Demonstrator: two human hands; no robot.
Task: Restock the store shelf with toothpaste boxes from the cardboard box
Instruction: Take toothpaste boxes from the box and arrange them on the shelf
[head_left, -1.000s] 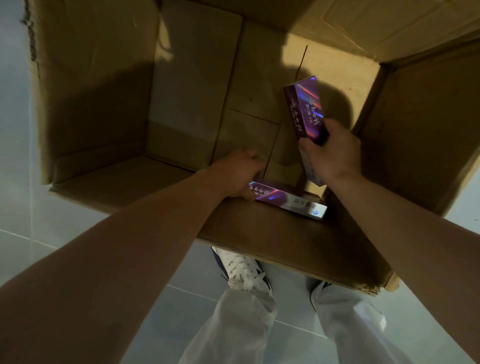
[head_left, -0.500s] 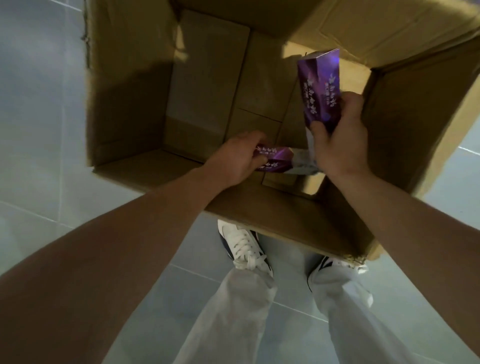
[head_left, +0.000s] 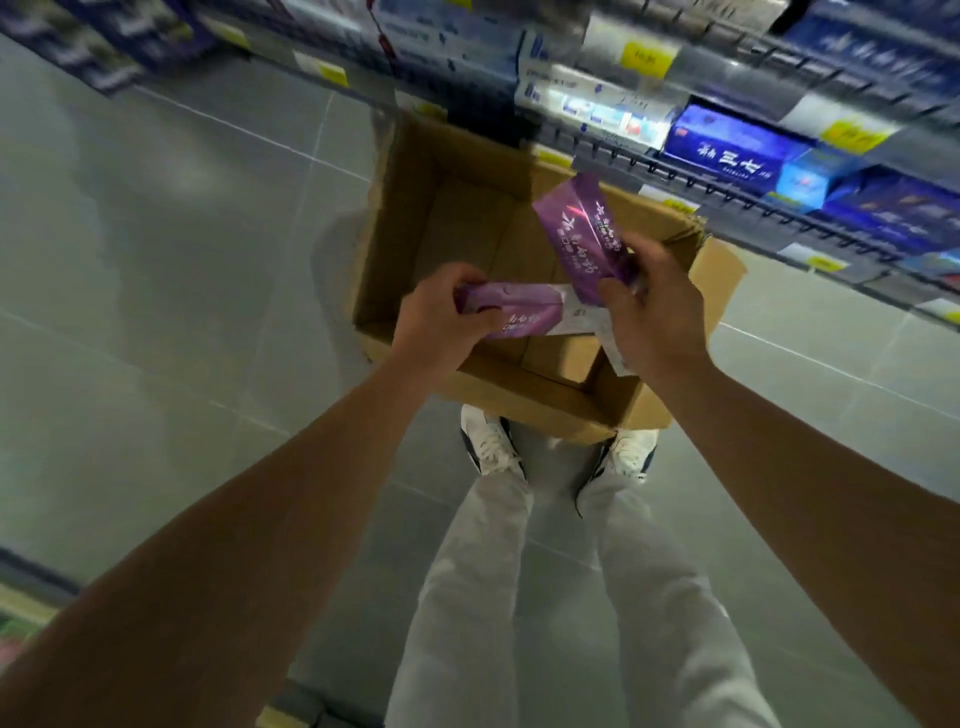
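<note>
Purple toothpaste cartons fill both hands above the open brown cardboard box (head_left: 467, 270), left hand's (head_left: 441, 317) grip clamped on one (head_left: 511, 314), right hand's (head_left: 660, 306) on another (head_left: 582, 234); shelving them on the wire store shelf (head_left: 753, 208) beyond the box remains.

purple toothpaste boxes: 2 (head_left: 584, 236) (head_left: 511, 310) | cardboard box: 1 (head_left: 524, 389) | hands: 2 (head_left: 441, 322) (head_left: 657, 306) | white sneakers: 2 (head_left: 491, 441) (head_left: 631, 452) | shelf boxes: blurred, uncountable
</note>
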